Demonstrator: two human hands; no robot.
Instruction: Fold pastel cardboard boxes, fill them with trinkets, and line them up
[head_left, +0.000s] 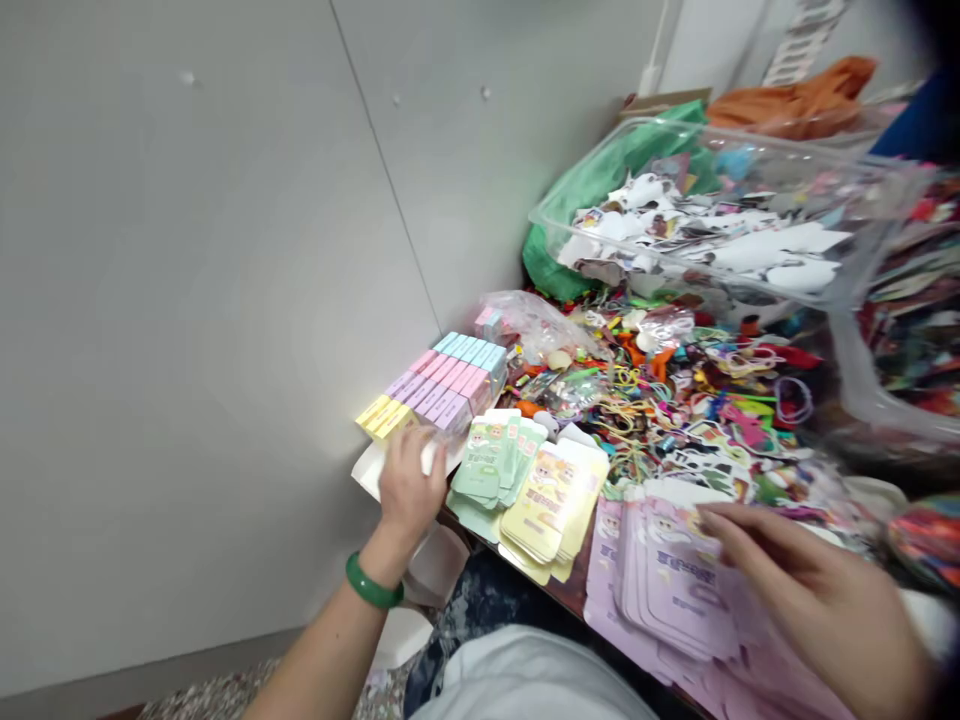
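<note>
Grey wall (225, 300), crowded surface (577, 592).
Left hand (409, 490), seven o'clock, curled, hold unclear; right hand (817, 590), four o'clock, half open on light, stiff lilac cards (667, 590), best lifted by edges.

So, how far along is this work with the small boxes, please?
Already done, it seems: the row of folded boxes in yellow, purple, pink and blue along the wall. In hand: the left hand is at the row's near end, and the right hand touches the lilac printed cards. Left: those cards, plus the green stack and yellow stack, still flat.
</note>
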